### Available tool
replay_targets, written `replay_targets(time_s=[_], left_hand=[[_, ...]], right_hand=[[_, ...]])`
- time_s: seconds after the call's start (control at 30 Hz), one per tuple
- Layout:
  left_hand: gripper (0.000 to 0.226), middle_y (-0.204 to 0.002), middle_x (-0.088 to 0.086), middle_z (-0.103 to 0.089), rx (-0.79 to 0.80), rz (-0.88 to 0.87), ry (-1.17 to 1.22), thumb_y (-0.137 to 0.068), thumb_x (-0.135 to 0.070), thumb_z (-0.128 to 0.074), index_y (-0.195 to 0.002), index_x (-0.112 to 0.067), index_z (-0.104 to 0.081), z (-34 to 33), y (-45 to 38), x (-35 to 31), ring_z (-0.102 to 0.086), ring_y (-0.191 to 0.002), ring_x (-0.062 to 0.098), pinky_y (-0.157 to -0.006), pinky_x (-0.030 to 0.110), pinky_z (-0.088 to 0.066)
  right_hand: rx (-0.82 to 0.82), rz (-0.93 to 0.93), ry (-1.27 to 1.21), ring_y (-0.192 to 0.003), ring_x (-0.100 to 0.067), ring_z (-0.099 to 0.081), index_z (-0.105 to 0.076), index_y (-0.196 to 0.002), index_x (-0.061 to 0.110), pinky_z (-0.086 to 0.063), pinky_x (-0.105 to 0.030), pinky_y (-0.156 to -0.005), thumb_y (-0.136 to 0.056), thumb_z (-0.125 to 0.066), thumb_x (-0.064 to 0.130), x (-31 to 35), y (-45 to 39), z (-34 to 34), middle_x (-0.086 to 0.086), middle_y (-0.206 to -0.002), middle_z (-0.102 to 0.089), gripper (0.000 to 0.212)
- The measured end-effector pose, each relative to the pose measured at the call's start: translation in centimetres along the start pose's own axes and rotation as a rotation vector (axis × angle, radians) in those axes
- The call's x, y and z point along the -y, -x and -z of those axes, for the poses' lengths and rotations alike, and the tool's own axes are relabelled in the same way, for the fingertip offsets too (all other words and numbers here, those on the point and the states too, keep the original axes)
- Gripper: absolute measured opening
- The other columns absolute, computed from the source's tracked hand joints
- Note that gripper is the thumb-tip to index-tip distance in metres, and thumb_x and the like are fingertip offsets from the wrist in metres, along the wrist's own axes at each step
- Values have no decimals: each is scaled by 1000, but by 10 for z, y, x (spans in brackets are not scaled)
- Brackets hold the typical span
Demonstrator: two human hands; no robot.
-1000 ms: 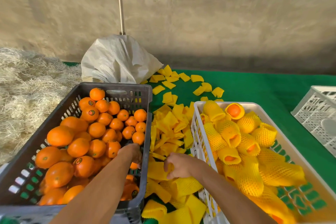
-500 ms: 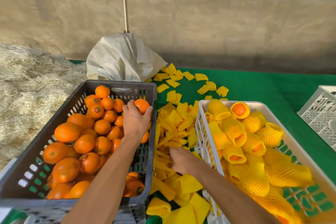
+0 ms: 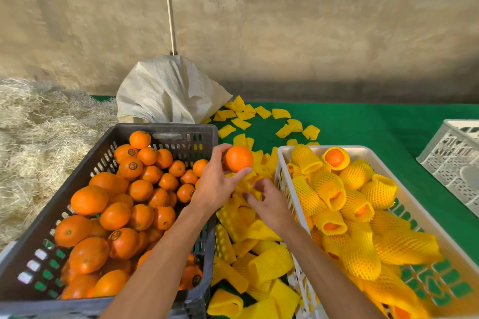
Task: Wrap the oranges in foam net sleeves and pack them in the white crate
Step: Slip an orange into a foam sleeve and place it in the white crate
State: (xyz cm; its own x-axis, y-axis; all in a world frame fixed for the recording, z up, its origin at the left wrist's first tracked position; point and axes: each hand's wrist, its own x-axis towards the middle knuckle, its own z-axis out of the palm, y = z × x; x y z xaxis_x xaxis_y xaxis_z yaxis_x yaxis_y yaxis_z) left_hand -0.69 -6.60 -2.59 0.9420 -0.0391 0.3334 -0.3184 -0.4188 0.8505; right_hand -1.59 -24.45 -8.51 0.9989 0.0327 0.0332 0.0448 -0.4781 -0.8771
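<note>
My left hand [image 3: 215, 184] holds one bare orange [image 3: 238, 159] above the gap between the two crates. The dark crate [image 3: 64, 204] on the left is full of loose oranges [image 3: 140, 189]. My right hand [image 3: 269, 202] rests on the pile of flat yellow foam net sleeves [image 3: 248, 246] between the crates, fingers curled into the sleeves; whether it grips one I cannot tell. The white crate [image 3: 363, 149] on the right holds several oranges wrapped in yellow sleeves [image 3: 334, 197].
A white woven sack [image 3: 168, 90] stands behind the dark crate. Dry straw [image 3: 39, 137] is heaped at the left. More sleeves [image 3: 261, 122] lie scattered on the green cloth [image 3: 375, 127]. A second white crate [image 3: 456, 155] sits at the far right. A concrete wall closes the back.
My left hand has lifted an orange out of the dark crate and carried it right, over the sleeve pile. My right hand has shifted forward and up among the sleeves.
</note>
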Motion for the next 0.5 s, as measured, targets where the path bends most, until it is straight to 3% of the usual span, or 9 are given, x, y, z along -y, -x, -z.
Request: replay_targets(time_s=[0.1,0.2,0.27,0.4,0.5], left_hand=[[72,-123,-20,-57,79,13,-37,-77,-76,-73,-133,-51,-35,1,-1,4,-67,-95,-1,-78,32,-63],[71,-125,-16,-56,104,10,-51,-79,-78,-68,-134,-52,-31,1,0,6,-67,-99,5,-80,35,-63],[68,-128,-13,-55,90,23,13,-82,-73,-70,-135,-52,-31,3,-1,5,-67,-101,9,-80,39,-63],[68,-136,-13,-49,101,26,154,-89,-58,-72,-144,-47,-34,3,-1,1,-65,-111,14,-88,40,-62],[62,-139,-15,-48,117,2,276,-94,-40,-74,-146,-42,-40,1,-3,-3,-64,-116,16,-87,36,-61]], right_hand=[[-110,35,-345,-108,-15,-67,-65,-115,32,-60,-42,-89,-81,-75,61,10,3,3,8,-113,-70,46],[-59,58,-632,-110,-31,-68,-73,-112,19,-53,-62,-98,-90,-75,51,12,3,10,-12,-112,-72,39],[16,21,-802,-120,-36,-65,-72,-121,13,-51,-60,-103,-93,-75,41,15,3,12,-16,-123,-70,40],[96,-36,-1000,-128,-29,-62,-71,-127,16,-54,-45,-103,-89,-78,32,24,3,13,-14,-136,-65,42],[135,-80,-1129,-134,-28,-57,-60,-139,11,-46,-48,-111,-92,-74,30,26,1,16,-15,-143,-60,53]])
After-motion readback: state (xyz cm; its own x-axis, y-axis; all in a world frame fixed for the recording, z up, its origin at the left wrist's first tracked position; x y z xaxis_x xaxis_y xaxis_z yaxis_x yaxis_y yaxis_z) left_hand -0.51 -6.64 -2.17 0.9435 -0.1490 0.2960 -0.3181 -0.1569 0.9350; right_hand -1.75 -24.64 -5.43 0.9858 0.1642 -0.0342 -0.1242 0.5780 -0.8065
